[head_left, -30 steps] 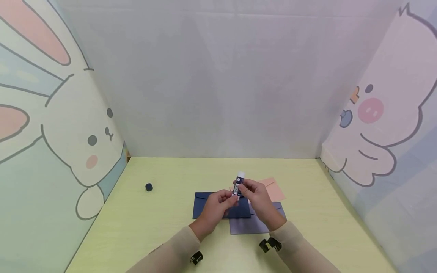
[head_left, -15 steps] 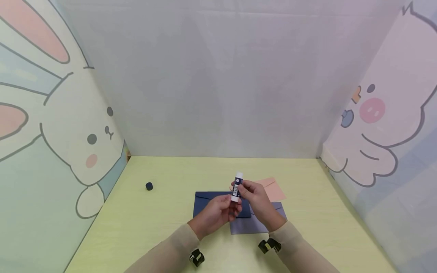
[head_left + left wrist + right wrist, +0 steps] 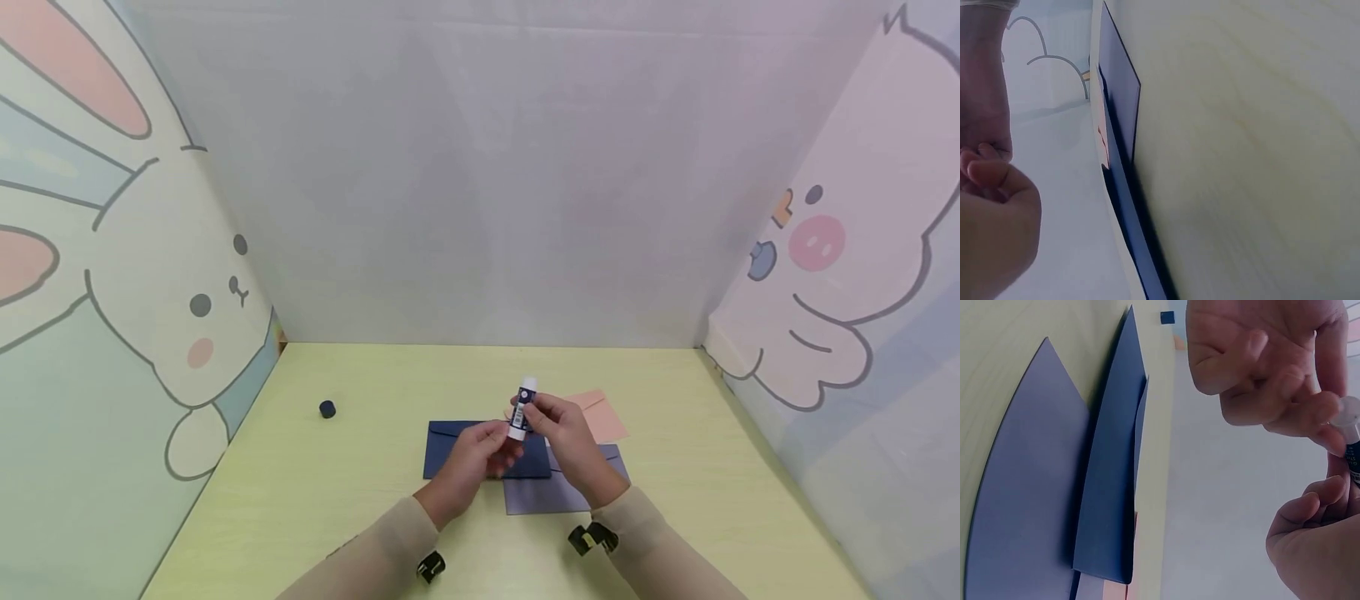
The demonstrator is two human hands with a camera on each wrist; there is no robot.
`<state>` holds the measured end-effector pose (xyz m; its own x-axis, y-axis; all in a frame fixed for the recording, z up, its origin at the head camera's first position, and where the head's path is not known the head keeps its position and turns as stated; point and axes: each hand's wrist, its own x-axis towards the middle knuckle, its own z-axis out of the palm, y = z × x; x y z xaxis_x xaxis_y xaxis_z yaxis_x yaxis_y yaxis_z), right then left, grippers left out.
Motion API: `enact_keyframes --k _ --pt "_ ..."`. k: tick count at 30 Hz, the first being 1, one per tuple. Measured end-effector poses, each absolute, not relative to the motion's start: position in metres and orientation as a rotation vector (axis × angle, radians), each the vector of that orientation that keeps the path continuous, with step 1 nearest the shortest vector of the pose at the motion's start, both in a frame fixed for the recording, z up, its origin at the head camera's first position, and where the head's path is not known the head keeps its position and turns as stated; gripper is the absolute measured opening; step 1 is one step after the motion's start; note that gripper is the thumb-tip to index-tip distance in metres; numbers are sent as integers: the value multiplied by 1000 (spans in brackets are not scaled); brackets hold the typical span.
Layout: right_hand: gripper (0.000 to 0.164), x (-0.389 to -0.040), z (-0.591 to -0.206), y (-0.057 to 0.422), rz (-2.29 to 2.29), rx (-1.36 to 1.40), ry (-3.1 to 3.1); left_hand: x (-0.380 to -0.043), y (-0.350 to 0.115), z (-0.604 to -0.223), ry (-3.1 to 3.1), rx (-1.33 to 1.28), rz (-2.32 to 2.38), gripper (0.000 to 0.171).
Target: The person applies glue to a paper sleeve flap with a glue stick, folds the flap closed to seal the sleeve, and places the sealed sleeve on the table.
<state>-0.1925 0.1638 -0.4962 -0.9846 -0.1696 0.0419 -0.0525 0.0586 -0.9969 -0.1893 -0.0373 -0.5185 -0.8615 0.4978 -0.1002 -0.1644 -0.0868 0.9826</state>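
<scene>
A glue stick (image 3: 522, 410) with a dark blue label stands slightly tilted between my hands in the head view, its white tip upward. My right hand (image 3: 567, 442) grips its body between thumb and fingers. With thumb and fingertips, my left hand (image 3: 474, 454) pinches the white bottom end, which shows more closely in the right wrist view beside the left fingers (image 3: 1329, 407). Below the hands lies a navy envelope (image 3: 444, 450), overlapping a purple envelope (image 3: 536, 500). Behind the right hand is a pink envelope (image 3: 603, 417). The left wrist view does not show the glue stick.
A small dark cap (image 3: 327, 409) sits apart on the left of the pale yellow table (image 3: 360, 375). A grey-white back wall (image 3: 480, 208) and side walls printed with cartoon animals enclose the table.
My left hand rolled its fingers outward at the glue stick's bottom, then came back to a pinch there. The glue stick tilted slightly and returned. My right hand and the envelopes stayed in place.
</scene>
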Motion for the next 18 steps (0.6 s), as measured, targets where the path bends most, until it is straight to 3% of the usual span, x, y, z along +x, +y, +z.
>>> enact_keyframes --k 7,12,18 --pt "39 -191 -496 164 -2084 -255 2248 -182 -34 -519 2374 459 1929 26" --pt "35 -190 -495 160 -2095 -245 2240 -178 -28 -521 2671 459 1839 36" --pt "36 -191 -496 158 -2079 -275 2278 -179 -29 -519 2595 502 1870 32"
